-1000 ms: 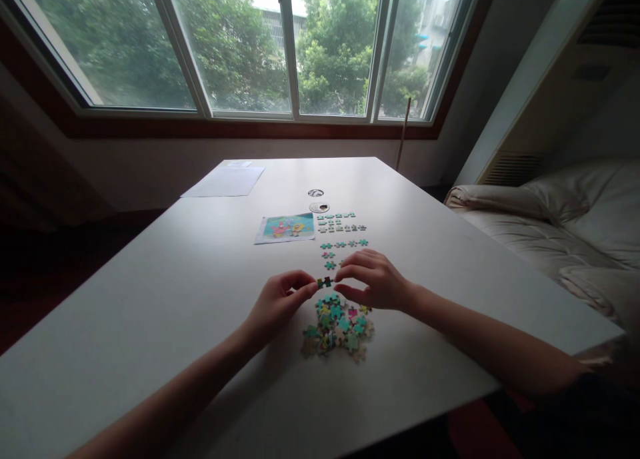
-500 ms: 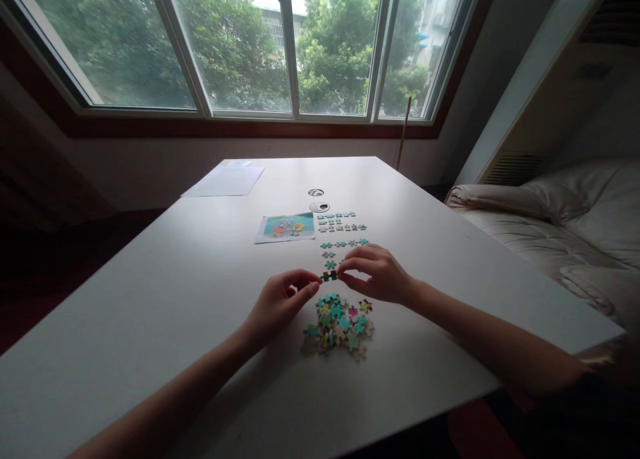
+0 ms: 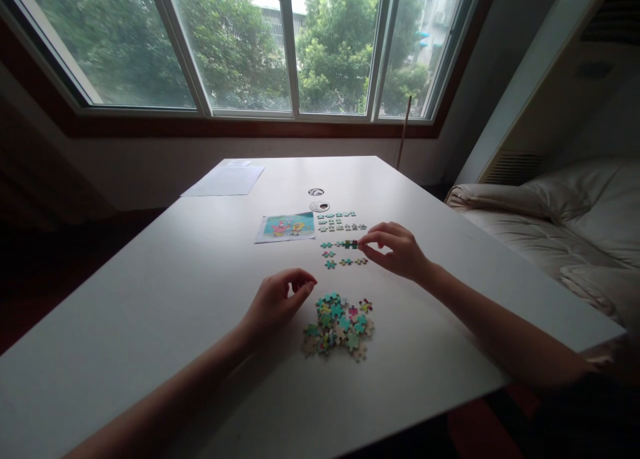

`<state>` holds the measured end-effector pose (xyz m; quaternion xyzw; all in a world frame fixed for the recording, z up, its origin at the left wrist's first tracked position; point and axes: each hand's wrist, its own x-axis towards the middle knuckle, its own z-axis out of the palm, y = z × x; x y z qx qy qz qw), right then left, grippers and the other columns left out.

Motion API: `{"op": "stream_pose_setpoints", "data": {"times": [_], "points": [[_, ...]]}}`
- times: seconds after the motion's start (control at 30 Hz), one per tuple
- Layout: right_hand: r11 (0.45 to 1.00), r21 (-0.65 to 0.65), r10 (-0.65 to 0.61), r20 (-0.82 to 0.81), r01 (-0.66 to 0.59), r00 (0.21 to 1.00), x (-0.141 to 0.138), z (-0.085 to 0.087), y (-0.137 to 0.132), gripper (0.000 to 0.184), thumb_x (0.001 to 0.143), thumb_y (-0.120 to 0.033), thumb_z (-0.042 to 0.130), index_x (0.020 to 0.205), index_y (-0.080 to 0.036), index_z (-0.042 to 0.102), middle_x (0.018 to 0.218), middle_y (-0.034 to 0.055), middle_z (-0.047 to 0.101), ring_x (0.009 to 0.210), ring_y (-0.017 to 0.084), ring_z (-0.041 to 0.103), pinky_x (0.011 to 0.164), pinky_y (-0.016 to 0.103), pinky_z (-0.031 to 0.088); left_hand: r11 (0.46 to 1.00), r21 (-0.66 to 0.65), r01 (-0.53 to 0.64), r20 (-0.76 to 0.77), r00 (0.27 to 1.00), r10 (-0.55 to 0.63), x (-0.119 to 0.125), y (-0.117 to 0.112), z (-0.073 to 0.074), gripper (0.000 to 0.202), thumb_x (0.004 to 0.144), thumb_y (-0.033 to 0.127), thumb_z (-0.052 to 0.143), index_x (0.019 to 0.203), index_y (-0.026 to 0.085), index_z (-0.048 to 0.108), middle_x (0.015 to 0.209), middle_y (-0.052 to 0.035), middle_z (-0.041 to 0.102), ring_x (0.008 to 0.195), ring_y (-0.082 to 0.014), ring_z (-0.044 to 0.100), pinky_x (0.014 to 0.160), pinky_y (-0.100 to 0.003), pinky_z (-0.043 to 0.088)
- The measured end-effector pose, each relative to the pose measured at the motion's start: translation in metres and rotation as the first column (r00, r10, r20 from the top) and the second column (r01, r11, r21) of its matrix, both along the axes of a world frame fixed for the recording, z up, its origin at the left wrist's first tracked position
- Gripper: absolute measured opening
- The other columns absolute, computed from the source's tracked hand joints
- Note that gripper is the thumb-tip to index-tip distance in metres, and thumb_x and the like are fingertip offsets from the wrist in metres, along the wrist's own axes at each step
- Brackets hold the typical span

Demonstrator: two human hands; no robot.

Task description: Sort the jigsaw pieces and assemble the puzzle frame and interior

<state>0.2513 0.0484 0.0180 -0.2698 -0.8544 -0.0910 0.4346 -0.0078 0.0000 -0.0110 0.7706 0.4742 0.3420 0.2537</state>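
Head feed from my end, biggest first. I've got a wide sliding window (image 3: 240, 52) across the back, trees outside. White desk (image 3: 160, 299) under it, running from the near edge toward the wall. Pale padded couch (image 3: 530, 212) off the desk's right side.

White sheet of paper (image 3: 225, 181) at the far left of the desk. Nearer, mid-desk, a printed cartoon picture (image 3: 286, 228), lying flat.

Left hand (image 3: 277, 302): low over the desk, fingers loosely curled, thumb tip close to forefinger tip. I see nothing in the pinch; can't tell if the tips meet. Nearest thing is the pile. Right hand (image 3: 397, 249): thumb and forefinger pinched on a puzzle piece, other fingers bent above.

Jigsaw pile (image 3: 337, 326) sits just right of the left hand, mostly teal, some yellow, pink and beige showing. Beyond it, rows of loose pieces (image 3: 340, 228), right of the picture. Two flat round discs (image 3: 319, 207) past those.

Smallest: the dark green piece (image 3: 351, 244) at my right fingertips, over a middle row. On the desk or just above, I can't tell.
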Motion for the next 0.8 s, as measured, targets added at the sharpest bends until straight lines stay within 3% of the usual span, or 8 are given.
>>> {"op": "stream_pose_setpoints", "data": {"times": [0.1, 0.2, 0.27, 0.37, 0.47, 0.57, 0.67, 0.8], "points": [[0.993, -0.119, 0.007, 0.031, -0.003, 1.0, 0.002, 0.003, 0.002, 0.009, 0.081, -0.024, 0.058, 0.08, -0.019, 0.065, 0.08, 0.0022, 0.065, 0.063, 0.009, 0.053, 0.062, 0.024, 0.043, 1.0, 0.002, 0.006, 0.0, 1.0, -0.006, 0.0, 0.0, 0.0, 0.018, 0.081, 0.028, 0.052, 0.079, 0.017, 0.065, 0.066, 0.0003, 0.064, 0.059, -0.0116, 0.053, 0.055, -0.022, 0.037], [0.939, -0.344, 0.014, 0.107, 0.024, 0.994, 0.012, 0.005, 0.009, 0.012, 0.08, -0.027, 0.058, 0.079, -0.017, 0.066, 0.079, 0.0027, 0.064, 0.059, 0.007, 0.051, 0.059, 0.022, 0.042, 1.0, 0.013, 0.004, 0.002, 1.0, -0.004, -0.001, 0.0, -0.001, 0.017, 0.081, 0.028, 0.052, 0.079, 0.017, 0.065, 0.066, 0.0001, 0.064, 0.059, -0.0116, 0.053, 0.055, -0.022, 0.037], [0.862, -0.503, 0.026, 0.17, 0.064, 0.985, 0.023, 0.005, 0.018, 0.014, 0.078, -0.029, 0.06, 0.077, -0.016, 0.066, 0.076, 0.0029, 0.064, 0.058, 0.008, 0.051, 0.057, 0.022, 0.041, 1.0, 0.018, 0.006, 0.002, 1.0, -0.006, -0.001, -0.001, -0.001, 0.017, 0.081, 0.028, 0.052, 0.079, 0.017, 0.065, 0.066, 0.0, 0.064, 0.059, -0.0116, 0.053, 0.054, -0.022, 0.037], [0.706, -0.693, 0.07, 0.273, 0.146, 0.959, 0.043, -0.001, 0.032, 0.019, 0.074, -0.034, 0.062, 0.077, -0.016, 0.068, 0.07, 0.0021, 0.064, 0.06, 0.01, 0.052, 0.057, 0.022, 0.04, 1.0, 0.025, 0.006, 0.0, 1.0, -0.006, -0.001, -0.001, -0.001, 0.017, 0.081, 0.028, 0.052, 0.078, 0.017, 0.065, 0.066, 0.0, 0.064, 0.058, -0.0114, 0.053, 0.054, -0.022, 0.037], [0.564, -0.794, 0.106, 0.341, 0.225, 0.934, 0.059, -0.007, 0.042, 0.024, 0.071, -0.039, 0.063, 0.079, -0.017, 0.069, 0.067, 0.0016, 0.064, 0.062, 0.011, 0.053, 0.057, 0.023, 0.039, 1.0, 0.028, 0.004, -0.002, 1.0, -0.004, 0.0, -0.001, 0.0, 0.018, 0.081, 0.028, 0.051, 0.079, 0.017, 0.065, 0.066, 0.0, 0.064, 0.059, -0.0115, 0.054, 0.055, -0.022, 0.038], [0.483, -0.837, 0.13, 0.359, 0.257, 0.924, 0.066, -0.01, 0.045, 0.027, 0.069, -0.041, 0.063, 0.079, -0.017, 0.069, 0.069, 0.0021, 0.064, 0.063, 0.012, 0.054, 0.056, 0.023, 0.038, 1.0, 0.026, 0.001, -0.01, 1.0, -0.001, 0.0, -0.001, 0.0, 0.018, 0.081, 0.028, 0.051, 0.079, 0.017, 0.065, 0.066, 0.0001, 0.064, 0.058, -0.0116, 0.054, 0.055, -0.022, 0.038], [0.467, -0.843, 0.139, 0.367, 0.266, 0.92, 0.065, -0.009, 0.043, 0.028, 0.069, -0.042, 0.063, 0.083, -0.018, 0.069, 0.071, 0.0024, 0.064, 0.066, 0.014, 0.055, 0.057, 0.023, 0.04, 1.0, 0.026, -0.001, -0.014, 1.0, 0.001, 0.0, -0.001, 0.0, 0.018, 0.08, 0.029, 0.052, 0.078, 0.017, 0.065, 0.065, 0.0002, 0.064, 0.057, -0.0115, 0.053, 0.054, -0.022, 0.037], [0.509, -0.82, 0.098, 0.356, 0.26, 0.929, 0.058, -0.007, 0.039, 0.028, 0.072, -0.04, 0.06, 0.086, -0.017, 0.068, 0.075, 0.0039, 0.063, 0.069, 0.014, 0.056, 0.06, 0.024, 0.042, 1.0, 0.027, 0.002, -0.01, 1.0, -0.002, 0.0, -0.001, 0.0, 0.018, 0.081, 0.029, 0.051, 0.078, 0.017, 0.065, 0.066, 0.0, 0.064, 0.058, -0.0117, 0.053, 0.054, -0.022, 0.038]]}}
